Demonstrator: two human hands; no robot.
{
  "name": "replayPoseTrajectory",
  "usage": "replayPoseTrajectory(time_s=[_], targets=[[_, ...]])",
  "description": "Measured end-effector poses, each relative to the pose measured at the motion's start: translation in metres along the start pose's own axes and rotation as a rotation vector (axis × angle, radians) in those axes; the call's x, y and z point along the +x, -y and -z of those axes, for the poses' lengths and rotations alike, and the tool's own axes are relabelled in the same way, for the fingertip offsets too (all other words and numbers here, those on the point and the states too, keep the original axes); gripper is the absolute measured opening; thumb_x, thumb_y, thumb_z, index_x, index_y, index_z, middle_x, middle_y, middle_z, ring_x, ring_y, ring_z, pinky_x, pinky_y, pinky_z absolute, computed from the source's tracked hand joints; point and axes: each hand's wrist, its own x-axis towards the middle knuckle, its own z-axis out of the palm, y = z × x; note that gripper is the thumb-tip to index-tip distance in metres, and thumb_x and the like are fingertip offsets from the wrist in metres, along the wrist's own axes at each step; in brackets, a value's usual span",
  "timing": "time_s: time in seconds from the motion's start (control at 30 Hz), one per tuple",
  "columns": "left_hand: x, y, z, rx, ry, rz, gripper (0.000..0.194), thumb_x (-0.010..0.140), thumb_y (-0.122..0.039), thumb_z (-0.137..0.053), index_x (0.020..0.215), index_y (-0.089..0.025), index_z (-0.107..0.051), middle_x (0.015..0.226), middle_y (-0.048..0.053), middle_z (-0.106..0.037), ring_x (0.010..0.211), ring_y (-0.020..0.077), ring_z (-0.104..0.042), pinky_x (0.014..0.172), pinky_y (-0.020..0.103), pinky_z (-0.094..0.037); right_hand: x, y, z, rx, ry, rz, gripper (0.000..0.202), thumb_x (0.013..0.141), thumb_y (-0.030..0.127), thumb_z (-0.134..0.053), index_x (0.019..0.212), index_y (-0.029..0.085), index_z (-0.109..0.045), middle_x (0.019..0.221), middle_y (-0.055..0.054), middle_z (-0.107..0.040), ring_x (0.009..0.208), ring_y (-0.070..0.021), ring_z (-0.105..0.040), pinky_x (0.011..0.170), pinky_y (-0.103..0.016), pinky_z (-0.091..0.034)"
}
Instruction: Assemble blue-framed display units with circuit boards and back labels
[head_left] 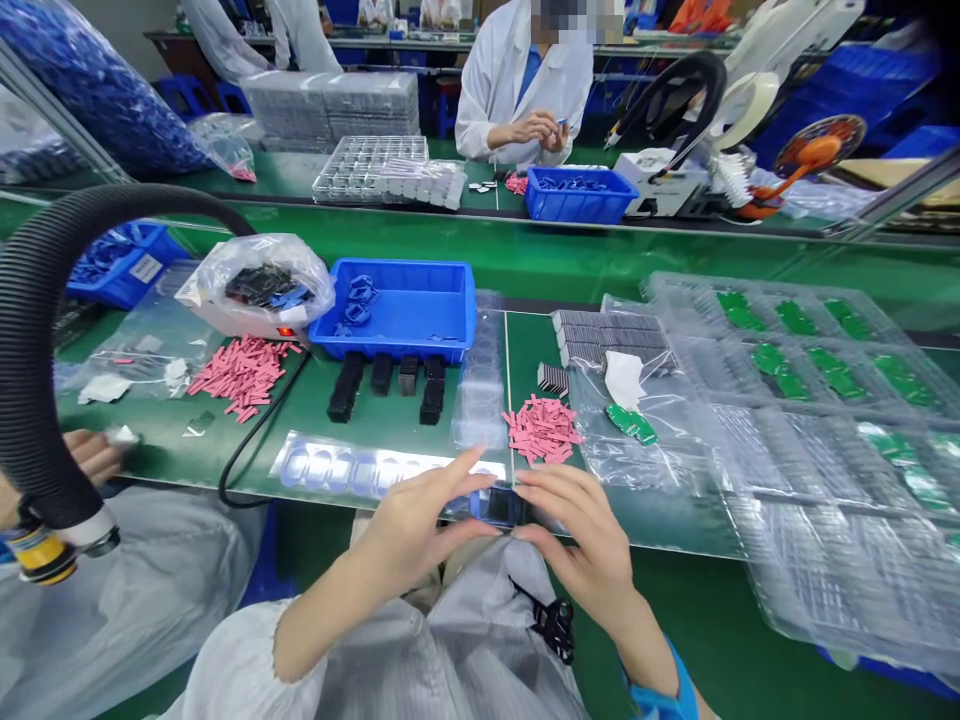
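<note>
Blue-and-black small rectangular piece at the front edge of the flat green tabletop, between the bare left hand's fingertips and the bare right hand's. Thumbs nearest the body, spread apart from index fingers on the far side; cannot tell whether pressing.

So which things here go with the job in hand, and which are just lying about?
Likely in the job:
blue-and-black piece, between left hand and right hand
blue frames in blue bin
pink strips, right pile

Seemingly lying about:
white scrap, right side
bag of black and blue bits
</note>
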Motion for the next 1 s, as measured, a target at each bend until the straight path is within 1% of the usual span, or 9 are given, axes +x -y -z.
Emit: replayPoseTrajectory(time_s=[0.17, 0.27, 0.4, 0.47, 0.63, 0.73, 0.87, 0.93, 1.0], targets=[[-0.006, -0.004, 0.0, -0.006, -0.01, 0.001, 0.087, 0.079, -0.027, -0.068, 0.146, -0.036, -0.013, 0.114, 0.002, -0.072, 0.104, 0.017, -0.067, 0.094, 0.029, -0.05, 0.002, 0.003, 0.008, -0.079, 0.117, 0.04, 0.025, 0.088, 0.03, -0.06, 0.11, 0.019, -0.061, 0.105, -0.01, -0.069, 0.103, -0.0247, -0.059, 0.085, -0.043, -0.05], [-0.01, -0.004, -0.004, -0.018, -0.028, -0.01, 0.088, 0.079, -0.026, -0.068, 0.146, -0.036, -0.013, 0.114, 0.003, -0.072, 0.102, 0.0165, -0.067, 0.093, 0.028, -0.051, 0.001, 0.006, 0.008, -0.083, 0.143, 0.049, 0.029, 0.087, 0.028, -0.061, 0.115, 0.02, -0.06, 0.107, -0.01, -0.068, 0.106, -0.0253, -0.058, 0.086, -0.043, -0.05], [-0.013, -0.006, -0.005, -0.039, -0.08, -0.01, 0.087, 0.078, -0.024, -0.069, 0.146, -0.034, -0.017, 0.111, 0.004, -0.073, 0.1, 0.0179, -0.068, 0.092, 0.03, -0.052, 0.0, 0.01, 0.007, -0.074, 0.185, 0.008, 0.046, 0.088, 0.036, -0.059, 0.13, 0.02, -0.05, 0.117, -0.012, -0.063, 0.111, -0.0274, -0.056, 0.089, -0.046, -0.049], [-0.012, -0.006, -0.005, -0.069, -0.11, -0.015, 0.085, 0.077, -0.025, -0.07, 0.146, -0.031, -0.02, 0.11, 0.005, -0.073, 0.098, 0.0185, -0.069, 0.089, 0.03, -0.054, -0.001, 0.012, 0.008, -0.085, 0.203, -0.015, 0.051, 0.087, 0.038, -0.06, 0.133, 0.021, -0.046, 0.121, -0.013, -0.061, 0.112, -0.0281, -0.055, 0.088, -0.047, -0.049], [-0.011, -0.007, -0.005, -0.135, -0.148, -0.071, 0.078, 0.075, -0.028, -0.071, 0.143, -0.028, -0.031, 0.104, 0.005, -0.075, 0.093, 0.0193, -0.071, 0.086, 0.031, -0.056, -0.003, 0.017, 0.012, -0.091, 0.234, 0.006, 0.037, 0.088, 0.022, -0.059, 0.125, 0.021, -0.053, 0.115, -0.011, -0.064, 0.11, -0.026, -0.056, 0.089, -0.045, -0.05], [-0.013, -0.008, -0.007, -0.174, -0.163, -0.035, 0.078, 0.072, -0.026, -0.075, 0.14, -0.03, -0.037, 0.103, 0.003, -0.076, 0.093, 0.0191, -0.071, 0.089, 0.03, -0.054, -0.003, 0.02, 0.012, -0.057, 0.242, -0.028, 0.037, 0.087, 0.02, -0.06, 0.124, 0.019, -0.054, 0.113, -0.011, -0.064, 0.109, -0.0253, -0.056, 0.089, -0.044, -0.05], [-0.017, -0.009, -0.01, -0.282, -0.175, 0.048, 0.079, 0.068, -0.019, -0.078, 0.137, -0.034, -0.041, 0.105, 0.002, -0.075, 0.094, 0.0193, -0.07, 0.091, 0.03, -0.052, -0.002, 0.023, 0.013, 0.018, 0.233, -0.108, 0.033, 0.086, 0.023, -0.063, 0.118, 0.02, -0.056, 0.11, -0.01, -0.065, 0.104, -0.0241, -0.058, 0.087, -0.043, -0.05], [-0.019, -0.01, -0.013, -0.414, -0.175, 0.13, 0.077, 0.067, -0.017, -0.079, 0.134, -0.035, -0.045, 0.107, 0.002, -0.075, 0.097, 0.02, -0.07, 0.093, 0.032, -0.051, -0.001, 0.025, 0.013, 0.066, 0.226, -0.135, 0.029, 0.085, 0.024, -0.063, 0.114, 0.021, -0.058, 0.107, -0.008, -0.066, 0.102, -0.0236, -0.059, 0.086, -0.042, -0.051], [-0.02, -0.013, -0.018, -0.609, -0.177, 0.247, 0.068, 0.066, -0.016, -0.079, 0.127, -0.033, -0.054, 0.112, 0.003, -0.073, 0.099, 0.0204, -0.069, 0.093, 0.032, -0.052, -0.001, 0.028, 0.012, 0.123, 0.207, -0.164, 0.026, 0.086, 0.026, -0.063, 0.111, 0.022, -0.059, 0.104, -0.007, -0.067, 0.099, -0.0235, -0.06, 0.083, -0.042, -0.052]])
